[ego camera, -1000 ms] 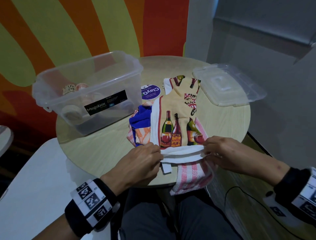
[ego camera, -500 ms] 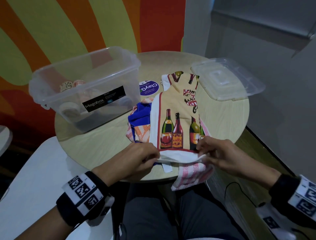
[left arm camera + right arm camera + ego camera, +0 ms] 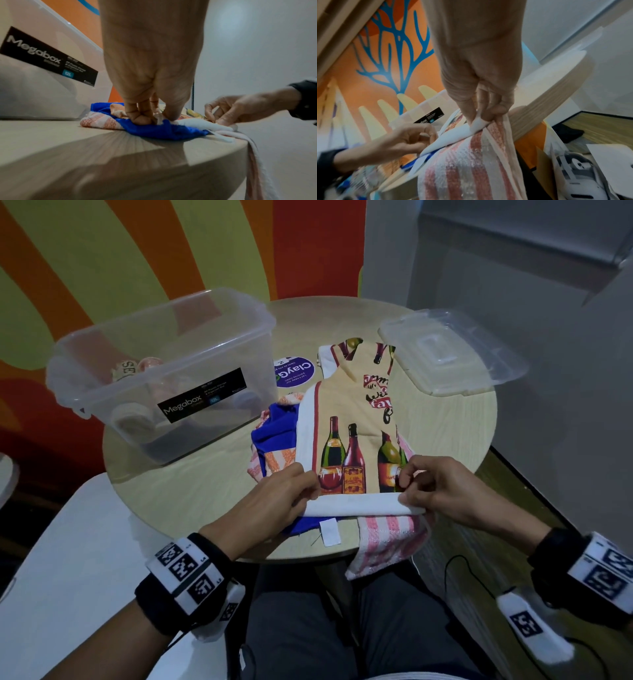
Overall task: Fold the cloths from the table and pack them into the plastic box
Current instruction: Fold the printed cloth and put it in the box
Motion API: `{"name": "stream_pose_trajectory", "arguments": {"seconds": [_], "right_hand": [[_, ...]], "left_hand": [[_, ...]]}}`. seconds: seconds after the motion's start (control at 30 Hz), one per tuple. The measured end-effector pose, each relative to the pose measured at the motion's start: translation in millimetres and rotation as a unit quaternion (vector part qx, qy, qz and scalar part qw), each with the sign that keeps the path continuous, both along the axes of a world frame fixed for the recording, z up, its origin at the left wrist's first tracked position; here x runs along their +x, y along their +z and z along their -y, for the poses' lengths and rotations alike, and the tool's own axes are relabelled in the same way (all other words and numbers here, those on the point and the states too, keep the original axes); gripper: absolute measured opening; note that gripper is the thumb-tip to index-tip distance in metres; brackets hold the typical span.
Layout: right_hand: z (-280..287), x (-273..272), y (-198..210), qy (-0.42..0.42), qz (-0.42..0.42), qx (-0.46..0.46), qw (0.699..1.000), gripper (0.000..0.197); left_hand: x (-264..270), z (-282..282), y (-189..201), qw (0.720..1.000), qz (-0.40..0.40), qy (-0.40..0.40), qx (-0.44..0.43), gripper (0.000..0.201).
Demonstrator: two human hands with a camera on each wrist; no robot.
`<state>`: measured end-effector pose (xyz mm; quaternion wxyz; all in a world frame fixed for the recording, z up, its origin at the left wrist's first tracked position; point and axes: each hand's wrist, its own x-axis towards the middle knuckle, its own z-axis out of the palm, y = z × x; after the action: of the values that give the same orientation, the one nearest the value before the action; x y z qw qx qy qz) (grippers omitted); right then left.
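A beige cloth printed with wine bottles (image 3: 352, 419) lies lengthwise on the round table (image 3: 445, 433), its white near hem (image 3: 356, 505) rolled over. My left hand (image 3: 301, 491) pinches the hem's left corner (image 3: 158, 117); my right hand (image 3: 409, 491) pinches its right corner (image 3: 477, 123). Under it lie a blue cloth (image 3: 277, 429), an orange-checked cloth (image 3: 277, 460) and a pink-striped cloth (image 3: 387, 542) that hangs over the table's near edge. The clear plastic box (image 3: 164, 371) stands open at the left and holds several rolled cloths.
The box's clear lid (image 3: 448, 350) lies at the table's far right. A round purple sticker (image 3: 295, 371) sits between the box and the wine cloth. A white surface (image 3: 65, 559) adjoins the table at the near left. My lap is below the table edge.
Both hands have shifted slightly away from me along the cloth, rolling the white near hem further over onto the printed side. The other cloths and the box stay put.
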<state>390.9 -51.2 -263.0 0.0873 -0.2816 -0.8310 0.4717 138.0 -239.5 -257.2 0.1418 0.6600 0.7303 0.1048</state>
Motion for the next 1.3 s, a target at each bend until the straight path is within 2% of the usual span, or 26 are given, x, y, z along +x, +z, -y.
{"name": "stream_pose_trajectory", "arguments": {"seconds": [0.07,0.13,0.23,0.3,0.33,0.4,0.47,0.57,0.7,0.8,0.87,0.93,1.03,1.17,1.3], "right_hand": [[5,-5,2,0.022,0.027,0.085,0.996,0.015],[15,-12,2,0.057,0.064,0.194,0.977,0.010],[30,-21,-4,0.083,0.114,0.355,0.924,0.008],[37,-20,-9,0.097,0.115,0.458,0.876,0.020],[40,-19,-9,0.102,0.095,0.488,0.862,0.023],[45,-17,-12,0.119,0.065,0.509,0.850,0.028],[44,-17,-18,0.135,0.062,0.500,0.853,0.034],[40,-13,-21,0.123,0.075,0.448,0.882,0.038],[44,-18,-11,0.112,0.083,0.425,0.895,0.019],[45,-30,-7,0.083,0.115,0.431,0.891,0.022],[41,-39,-3,0.086,0.137,0.417,0.894,0.016],[33,-45,6,0.102,0.158,0.352,0.917,0.019],[18,-37,23,0.121,0.133,0.248,0.952,0.028],[11,-22,37,0.165,0.158,0.166,0.959,0.036],[15,-25,22,0.134,0.181,0.174,0.959,0.025]], "left_hand": [[5,-1,-1,0.999,-0.035,-0.002,-0.019,0.021],[11,-1,-2,0.996,-0.082,-0.003,-0.031,0.028],[16,-3,0,0.984,-0.174,-0.035,0.003,0.035],[20,-3,5,0.980,-0.184,-0.061,0.038,0.034],[24,-3,8,0.981,-0.172,-0.074,0.053,0.030],[32,-4,9,0.982,-0.143,-0.096,0.075,0.016],[34,-5,6,0.984,-0.128,-0.099,0.069,0.015],[29,-5,-1,0.988,-0.119,-0.080,0.057,0.018],[26,-9,0,0.993,-0.097,-0.059,0.025,0.017],[22,-14,3,0.998,-0.048,-0.038,0.003,0.019],[18,-19,7,1.000,-0.008,-0.016,-0.013,0.020],[15,-22,11,1.000,0.023,0.000,-0.017,0.022],[12,-20,21,0.998,0.054,0.004,-0.022,0.027],[9,-13,27,0.994,0.100,0.008,-0.052,0.025],[13,-17,16,0.993,0.075,0.024,-0.084,0.022]]}}
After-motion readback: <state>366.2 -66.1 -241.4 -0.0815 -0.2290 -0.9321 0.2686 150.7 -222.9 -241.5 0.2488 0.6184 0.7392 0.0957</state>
